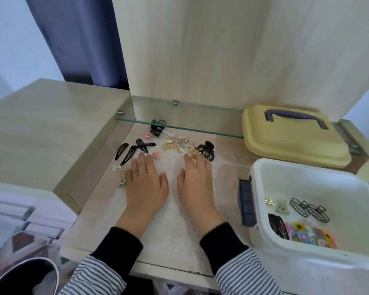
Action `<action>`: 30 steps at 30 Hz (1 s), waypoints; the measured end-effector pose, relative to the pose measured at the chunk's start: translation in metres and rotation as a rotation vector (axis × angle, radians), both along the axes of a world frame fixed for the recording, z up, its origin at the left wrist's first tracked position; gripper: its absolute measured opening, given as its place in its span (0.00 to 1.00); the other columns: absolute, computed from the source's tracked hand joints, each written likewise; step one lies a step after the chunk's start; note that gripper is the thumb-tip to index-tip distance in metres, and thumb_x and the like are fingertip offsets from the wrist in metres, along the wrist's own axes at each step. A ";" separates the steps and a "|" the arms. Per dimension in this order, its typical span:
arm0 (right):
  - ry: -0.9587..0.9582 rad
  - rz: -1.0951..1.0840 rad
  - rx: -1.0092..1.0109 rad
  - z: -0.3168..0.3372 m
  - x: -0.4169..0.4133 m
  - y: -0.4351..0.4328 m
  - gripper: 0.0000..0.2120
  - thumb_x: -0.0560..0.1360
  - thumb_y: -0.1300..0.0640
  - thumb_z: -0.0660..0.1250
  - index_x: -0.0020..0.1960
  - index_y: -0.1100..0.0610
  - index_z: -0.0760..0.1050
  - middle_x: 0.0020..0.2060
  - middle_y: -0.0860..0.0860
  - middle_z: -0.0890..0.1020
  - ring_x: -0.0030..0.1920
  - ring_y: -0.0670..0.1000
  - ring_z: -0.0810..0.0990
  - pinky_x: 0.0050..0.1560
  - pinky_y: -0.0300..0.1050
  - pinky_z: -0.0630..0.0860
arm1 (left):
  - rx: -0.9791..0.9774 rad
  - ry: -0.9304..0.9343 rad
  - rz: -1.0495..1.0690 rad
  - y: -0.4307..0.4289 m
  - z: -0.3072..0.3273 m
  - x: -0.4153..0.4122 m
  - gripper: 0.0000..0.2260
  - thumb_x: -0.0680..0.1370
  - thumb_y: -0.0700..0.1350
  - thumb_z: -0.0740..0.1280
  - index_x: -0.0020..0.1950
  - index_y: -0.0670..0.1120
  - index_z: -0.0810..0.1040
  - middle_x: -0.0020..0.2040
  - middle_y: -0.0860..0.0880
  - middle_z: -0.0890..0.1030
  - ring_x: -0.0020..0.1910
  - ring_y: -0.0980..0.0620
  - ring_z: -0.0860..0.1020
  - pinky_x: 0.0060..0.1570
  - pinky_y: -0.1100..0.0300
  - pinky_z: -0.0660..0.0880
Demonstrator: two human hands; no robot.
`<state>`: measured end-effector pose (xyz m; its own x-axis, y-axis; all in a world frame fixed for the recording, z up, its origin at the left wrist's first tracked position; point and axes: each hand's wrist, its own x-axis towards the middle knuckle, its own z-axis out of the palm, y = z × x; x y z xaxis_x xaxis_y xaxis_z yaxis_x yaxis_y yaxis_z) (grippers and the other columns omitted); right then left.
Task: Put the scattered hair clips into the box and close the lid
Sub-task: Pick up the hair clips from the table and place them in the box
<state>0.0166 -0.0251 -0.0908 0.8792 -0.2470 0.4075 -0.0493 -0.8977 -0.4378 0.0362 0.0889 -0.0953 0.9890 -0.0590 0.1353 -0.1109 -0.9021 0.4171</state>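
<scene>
Resting flat on the lace mat (170, 211), both hands held nothing. The left hand (146, 182) lay with fingers straight, its fingertips (141, 159) just beside a small pink clip (156, 155). The right hand (195, 182) lay the same way, its fingers spread and reaching the edge of the gold clips (179, 146).

Gathering looked only part done, I judged. Some clips (307, 209) already lay in the open white box (256, 188) on the person's right, but most sat scattered on the mat. Flat black snap clips (127, 153) lay to the left, and a black claw clip (206, 151) touched the gold tangle. Another dark claw clip (157, 126) sat farther back, under the glass shelf (200, 129). A few tiny pieces (121, 177) lay by the left little finger.

The next move seemed to call for raking or pinching a cluster together and carrying it right, over the box rim. The thin snap clips looked smooth and lay flush, so they might want a fingernail under an edge. The gold ones, wiry and looped, would probably lift as a clump. The openwork mat might snag them.

The yellow lid (285, 145), smooth plastic with rounded corners and a purple handle (296, 117), lay behind the box, apart from it.
</scene>
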 end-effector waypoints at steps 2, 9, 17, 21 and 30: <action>-0.015 -0.036 -0.057 -0.005 0.010 -0.004 0.22 0.70 0.63 0.68 0.64 0.61 0.74 0.57 0.59 0.77 0.55 0.59 0.74 0.54 0.50 0.75 | 0.046 -0.019 0.021 0.002 -0.003 0.008 0.29 0.81 0.50 0.55 0.79 0.42 0.51 0.79 0.43 0.50 0.78 0.43 0.49 0.75 0.48 0.48; -0.036 -0.039 -0.076 -0.013 0.015 -0.007 0.14 0.70 0.62 0.68 0.56 0.61 0.78 0.58 0.56 0.78 0.56 0.58 0.74 0.50 0.50 0.75 | -0.020 -0.067 -0.006 0.006 -0.010 0.016 0.24 0.80 0.48 0.56 0.76 0.42 0.61 0.76 0.44 0.63 0.76 0.45 0.58 0.75 0.49 0.54; -0.082 -0.052 -0.081 -0.012 0.011 -0.009 0.07 0.71 0.60 0.66 0.48 0.61 0.76 0.47 0.56 0.77 0.48 0.56 0.74 0.44 0.48 0.75 | -0.319 -0.185 0.014 0.011 -0.007 0.010 0.13 0.77 0.44 0.66 0.61 0.44 0.75 0.59 0.49 0.75 0.56 0.51 0.75 0.57 0.61 0.70; -0.100 0.003 -0.047 -0.013 0.013 -0.006 0.07 0.70 0.67 0.68 0.48 0.62 0.75 0.42 0.56 0.78 0.41 0.55 0.75 0.40 0.46 0.76 | -0.349 -0.204 0.024 0.011 -0.006 0.009 0.09 0.79 0.45 0.66 0.57 0.44 0.76 0.55 0.49 0.77 0.47 0.58 0.72 0.48 0.68 0.66; -0.010 0.043 0.059 0.006 -0.001 0.001 0.13 0.73 0.70 0.63 0.57 0.63 0.74 0.50 0.59 0.76 0.37 0.56 0.76 0.32 0.43 0.71 | -0.542 -0.280 0.029 0.014 0.006 0.006 0.07 0.80 0.48 0.64 0.48 0.46 0.79 0.46 0.52 0.78 0.45 0.52 0.77 0.44 0.58 0.75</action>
